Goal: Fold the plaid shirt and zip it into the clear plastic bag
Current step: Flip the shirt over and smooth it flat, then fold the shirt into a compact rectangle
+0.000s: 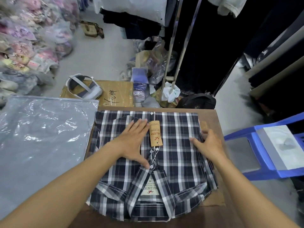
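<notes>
The navy and white plaid shirt (177, 150) lies folded, front up, on a small brown table (212, 117), collar toward me. A tan paper tag (155, 133) rests on its button placket. My left hand (133, 140) lies flat, fingers together, on the shirt's left chest. At the shirt's right edge, my right hand (208, 143) has its fingers curled over the folded side. The clear plastic bag (41, 129) lies flat to the left of the table, empty as far as I can see, apart from both hands.
A cardboard box (113, 94) with a grey and white headset (82, 88) on it stands beyond the table. A blue plastic chair (263, 152) holding a flat packet stands at the right. Bagged clothes pile up at far left; a clothes rack (179, 46) stands behind.
</notes>
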`<state>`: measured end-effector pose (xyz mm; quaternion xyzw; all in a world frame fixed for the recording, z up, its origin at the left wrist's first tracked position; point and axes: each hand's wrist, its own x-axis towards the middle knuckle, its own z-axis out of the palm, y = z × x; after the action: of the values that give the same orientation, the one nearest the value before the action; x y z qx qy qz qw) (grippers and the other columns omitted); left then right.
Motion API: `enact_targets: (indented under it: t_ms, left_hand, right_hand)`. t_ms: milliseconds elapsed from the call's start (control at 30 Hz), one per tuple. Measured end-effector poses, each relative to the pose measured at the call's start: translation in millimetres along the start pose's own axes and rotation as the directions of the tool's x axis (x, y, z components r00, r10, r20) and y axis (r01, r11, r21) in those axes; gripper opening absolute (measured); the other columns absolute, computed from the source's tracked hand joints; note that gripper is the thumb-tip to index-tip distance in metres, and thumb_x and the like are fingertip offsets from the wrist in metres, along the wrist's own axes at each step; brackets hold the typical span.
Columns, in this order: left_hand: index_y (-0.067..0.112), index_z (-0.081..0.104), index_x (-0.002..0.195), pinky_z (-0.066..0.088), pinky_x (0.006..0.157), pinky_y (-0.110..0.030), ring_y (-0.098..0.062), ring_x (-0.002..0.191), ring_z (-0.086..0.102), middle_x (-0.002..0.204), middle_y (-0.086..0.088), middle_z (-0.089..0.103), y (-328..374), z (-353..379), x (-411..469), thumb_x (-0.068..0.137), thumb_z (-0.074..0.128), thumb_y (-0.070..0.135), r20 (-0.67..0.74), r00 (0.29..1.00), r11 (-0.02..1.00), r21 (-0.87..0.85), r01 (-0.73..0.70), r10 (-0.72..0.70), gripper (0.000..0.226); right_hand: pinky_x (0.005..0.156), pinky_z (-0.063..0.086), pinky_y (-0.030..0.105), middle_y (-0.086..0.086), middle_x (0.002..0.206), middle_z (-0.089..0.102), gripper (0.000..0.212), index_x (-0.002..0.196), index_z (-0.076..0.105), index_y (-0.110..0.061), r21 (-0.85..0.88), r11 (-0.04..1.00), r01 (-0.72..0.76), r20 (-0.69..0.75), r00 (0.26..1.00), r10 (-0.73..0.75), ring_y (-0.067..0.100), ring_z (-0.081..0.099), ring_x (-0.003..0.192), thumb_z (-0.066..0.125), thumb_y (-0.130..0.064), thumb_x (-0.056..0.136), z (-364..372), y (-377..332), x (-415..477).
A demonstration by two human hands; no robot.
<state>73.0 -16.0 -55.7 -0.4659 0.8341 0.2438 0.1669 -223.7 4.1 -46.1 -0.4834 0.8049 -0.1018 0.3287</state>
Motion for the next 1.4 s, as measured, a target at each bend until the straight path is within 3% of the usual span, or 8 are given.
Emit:
enact_targets:
  t_ms: [167,267,733,833,967,1100,1267,1400]
  left_hand:
    - [0.017,-0.033,0.147,-0.021,0.118,-0.045,-0.019,0.136,-0.045,0.152,0.000,-0.044,10,13,6,0.042,0.066,0.090,0.053,0.997,0.998,-0.030,0.061,-0.060,0.162]
    - [0.017,-0.034,0.146,-0.020,0.118,-0.048,-0.021,0.136,-0.046,0.151,-0.002,-0.045,14,11,8,0.039,0.067,0.090,0.079,0.994,0.997,-0.015,0.077,-0.076,0.164]
    - [0.010,-0.030,0.147,-0.016,0.119,-0.041,-0.018,0.139,-0.037,0.148,0.004,-0.040,58,0,21,0.051,0.075,0.079,0.028,0.997,0.983,-0.167,0.077,-0.073,0.158]
    - [0.010,0.019,0.149,0.026,0.117,-0.025,-0.019,0.148,0.018,0.156,0.005,0.019,39,-12,1,0.064,0.090,0.033,-0.074,0.995,0.783,-0.622,0.008,-0.069,0.114]
    - [0.009,0.065,0.104,0.048,0.058,-0.016,-0.020,0.084,0.069,0.091,-0.008,0.068,10,-15,-31,0.096,0.057,0.015,-0.040,0.924,0.231,-0.972,0.053,-0.380,0.013]
    - [0.001,0.065,0.120,0.049,0.084,-0.040,-0.032,0.087,0.066,0.102,-0.017,0.070,-14,-10,-57,0.085,0.039,0.077,0.116,0.962,-0.408,-0.913,0.005,-0.247,0.087]
    - [0.023,0.063,0.126,0.043,0.100,-0.036,-0.014,0.118,0.059,0.129,0.003,0.064,-17,-4,-71,0.080,0.062,0.067,0.112,0.906,-0.270,-0.963,-0.002,-0.409,0.063]
    - [0.014,0.070,0.111,0.055,0.090,-0.046,-0.027,0.097,0.073,0.104,-0.011,0.077,-27,7,-65,0.092,0.064,0.036,0.216,0.849,-0.237,-0.965,0.111,-0.483,0.029]
  right_hand:
    - [0.080,0.055,0.036,0.000,0.099,0.065,0.039,0.107,0.054,-0.014,0.132,0.981,-0.143,0.144,0.982,0.124,0.016,0.063,0.085,0.078,-0.033,0.083,-5,10,-6]
    - [0.043,0.044,0.022,0.007,0.076,0.067,0.029,0.106,0.062,0.001,0.289,0.927,-0.239,0.277,0.948,0.158,0.009,0.053,0.047,0.073,-0.018,0.088,-16,16,-14]
    - [0.044,0.045,0.023,0.007,0.069,0.070,0.018,0.102,0.066,-0.004,0.365,0.930,0.033,0.400,0.897,-0.189,0.012,0.056,0.044,0.062,-0.009,0.086,-43,-105,-83]
    - [0.040,0.044,0.021,0.006,0.064,0.070,0.019,0.099,0.065,-0.002,0.329,0.942,0.069,0.422,0.881,-0.212,0.014,0.060,0.045,0.063,-0.014,0.085,-18,-134,-92]
    - [0.040,0.042,0.020,0.005,0.061,0.070,0.007,0.080,0.057,-0.012,0.344,0.937,0.062,0.469,0.853,-0.228,0.014,0.062,0.044,0.062,-0.015,0.084,23,-161,-102]
    - [0.048,0.049,0.024,0.005,0.066,0.071,0.014,0.082,0.051,-0.016,0.356,0.934,0.018,0.520,0.827,-0.214,0.016,0.066,0.051,0.064,-0.021,0.084,70,-172,-107]
    - [0.058,0.055,0.025,0.005,0.093,0.075,0.037,0.109,0.057,-0.019,0.350,0.936,0.027,0.572,0.785,-0.237,0.011,0.071,0.068,0.070,-0.044,0.086,93,-167,-107]
    - [0.074,0.048,0.026,-0.007,0.101,0.065,0.028,0.106,0.062,-0.024,0.095,0.922,0.375,0.208,0.899,-0.387,0.015,0.063,0.096,0.062,-0.046,0.089,93,-139,-92]
